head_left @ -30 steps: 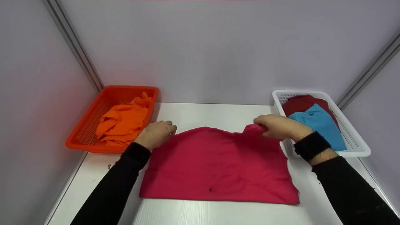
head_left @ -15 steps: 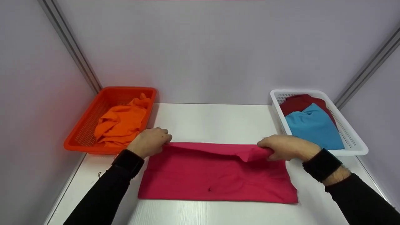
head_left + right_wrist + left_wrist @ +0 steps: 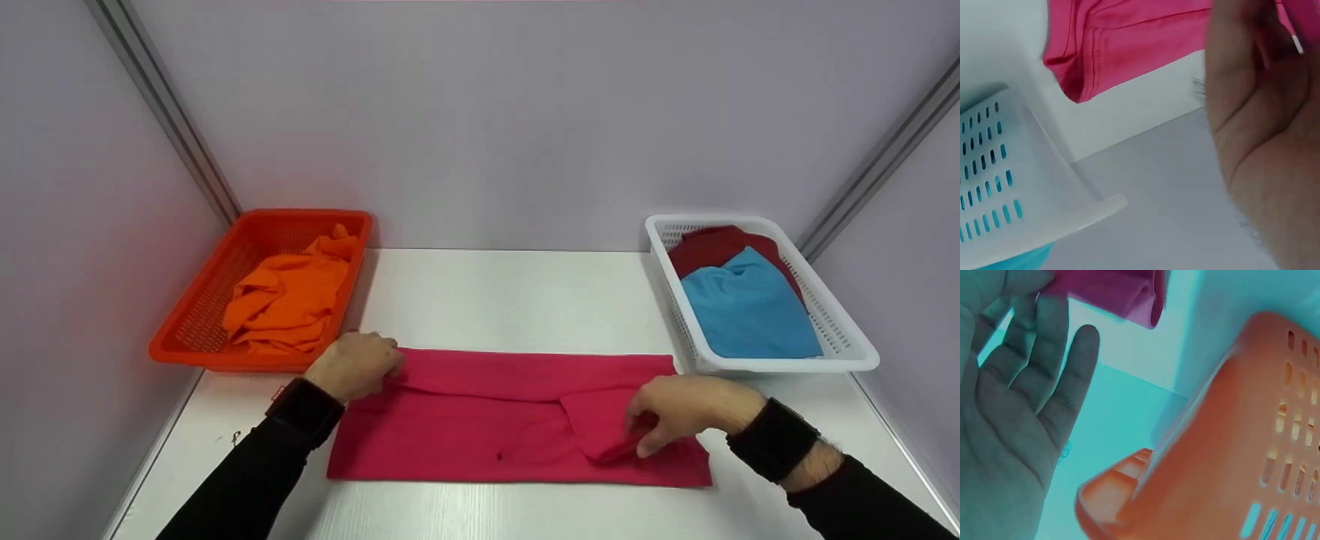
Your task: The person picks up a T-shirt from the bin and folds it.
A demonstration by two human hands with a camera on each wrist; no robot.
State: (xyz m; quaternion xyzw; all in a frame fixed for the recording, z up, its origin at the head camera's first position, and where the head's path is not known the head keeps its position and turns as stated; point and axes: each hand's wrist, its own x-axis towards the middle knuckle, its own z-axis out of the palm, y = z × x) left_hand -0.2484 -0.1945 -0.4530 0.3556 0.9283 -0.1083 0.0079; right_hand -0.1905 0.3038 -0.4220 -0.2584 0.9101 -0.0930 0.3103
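Note:
A pink garment (image 3: 465, 431), folded into a wide strip, lies on the white table, its far part turned over toward the near edge. My left hand (image 3: 356, 367) pinches its far left corner; in the left wrist view the thumb and index finger of the left hand (image 3: 1022, 371) meet at the pink garment (image 3: 1112, 292), the other fingers spread loosely. At the right end, my right hand (image 3: 679, 409) pinches the edge of a sleeve-like flap (image 3: 596, 420) lying over the strip. In the right wrist view a stitched hem of the garment (image 3: 1095, 62) shows beside the right hand (image 3: 1275, 135).
An orange basket (image 3: 176, 352) holding crumpled orange cloth (image 3: 285, 300) stands at the left, close by the left hand. Behind the right hand is a white basket (image 3: 795, 366) with blue cloth (image 3: 754, 315) and dark red cloth (image 3: 712, 247). Grey-white walls enclose the table.
Both hands have come nearer, bringing the garment's far edge over onto its near part. The right hand has moved farthest, pulling the sleeve-like flap toward the near edge.

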